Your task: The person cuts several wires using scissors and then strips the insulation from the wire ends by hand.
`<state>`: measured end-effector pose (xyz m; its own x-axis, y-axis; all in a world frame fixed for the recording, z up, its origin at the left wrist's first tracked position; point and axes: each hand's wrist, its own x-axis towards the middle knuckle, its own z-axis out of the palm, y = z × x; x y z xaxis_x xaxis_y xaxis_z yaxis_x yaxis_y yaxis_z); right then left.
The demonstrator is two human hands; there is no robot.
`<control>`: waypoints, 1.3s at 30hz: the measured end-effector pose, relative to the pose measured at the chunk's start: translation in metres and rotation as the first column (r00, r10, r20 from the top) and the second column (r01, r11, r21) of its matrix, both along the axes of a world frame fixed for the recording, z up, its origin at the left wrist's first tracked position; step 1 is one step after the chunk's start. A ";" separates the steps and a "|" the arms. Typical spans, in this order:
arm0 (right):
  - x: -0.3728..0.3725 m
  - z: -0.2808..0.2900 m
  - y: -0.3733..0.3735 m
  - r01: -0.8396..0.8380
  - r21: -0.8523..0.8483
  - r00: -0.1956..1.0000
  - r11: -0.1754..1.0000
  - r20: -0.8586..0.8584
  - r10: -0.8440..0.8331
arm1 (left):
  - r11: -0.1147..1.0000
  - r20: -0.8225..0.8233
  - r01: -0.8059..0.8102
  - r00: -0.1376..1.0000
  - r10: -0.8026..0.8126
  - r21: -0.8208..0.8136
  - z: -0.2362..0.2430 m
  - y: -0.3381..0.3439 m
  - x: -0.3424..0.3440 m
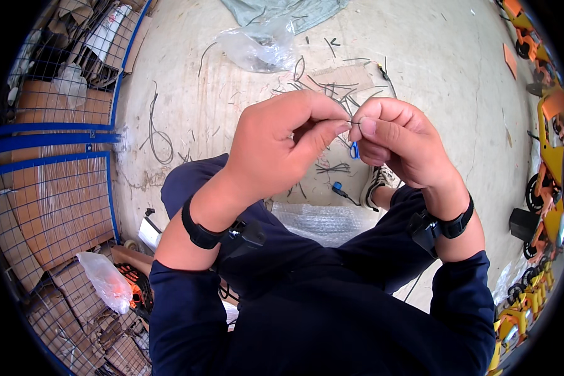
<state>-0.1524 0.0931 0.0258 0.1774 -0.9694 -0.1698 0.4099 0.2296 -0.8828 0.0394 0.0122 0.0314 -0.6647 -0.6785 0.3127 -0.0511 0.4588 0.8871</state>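
Note:
My left hand (288,141) and my right hand (402,138) meet in front of me, fingertips almost touching. Both are closed in a pinch on a thin dark wire (353,121), of which only a short bit shows between them. The rest of it is hidden by the fingers. Just beyond and below my hands lie cut pieces of dark cable (333,168) on the floor. A blue handle (354,150), perhaps of scissors, shows partly behind my right hand. Nearer my right shoe is a blue connector (337,186) on a black lead.
A flat piece of cardboard (341,78), a clear plastic bag (260,50) and a grey-green sheet (294,12) lie farther off. Bubble wrap (319,222) is between my legs. Blue mesh cages (56,200) with cardboard stand at left; yellow-orange wheeled machines (548,163) line the right.

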 end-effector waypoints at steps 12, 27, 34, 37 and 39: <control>-0.002 0.013 0.003 0.017 0.070 0.998 0.997 -0.054 -0.013 | 0.908 -0.096 -0.005 0.995 -0.039 -0.420 -0.009 -0.010 -0.002; 0.011 0.011 0.012 0.074 -0.390 0.671 0.918 -0.661 -0.335 | 0.798 -0.030 -0.110 0.993 0.115 -0.592 -0.015 0.003 -0.010; 0.012 -0.002 0.006 -0.048 -0.569 0.514 0.821 -0.719 -0.468 | 0.740 0.070 -0.097 0.979 0.191 -0.666 -0.016 0.007 -0.012; 0.012 0.000 0.007 -0.074 -0.524 0.510 0.849 -0.751 -0.419 | 0.744 0.121 -0.061 0.975 0.188 -0.665 -0.016 0.007 -0.010; 0.011 0.004 0.008 -0.072 -0.492 0.533 0.868 -0.754 -0.384 | 0.753 0.095 -0.074 0.979 0.179 -0.654 -0.016 0.005 -0.010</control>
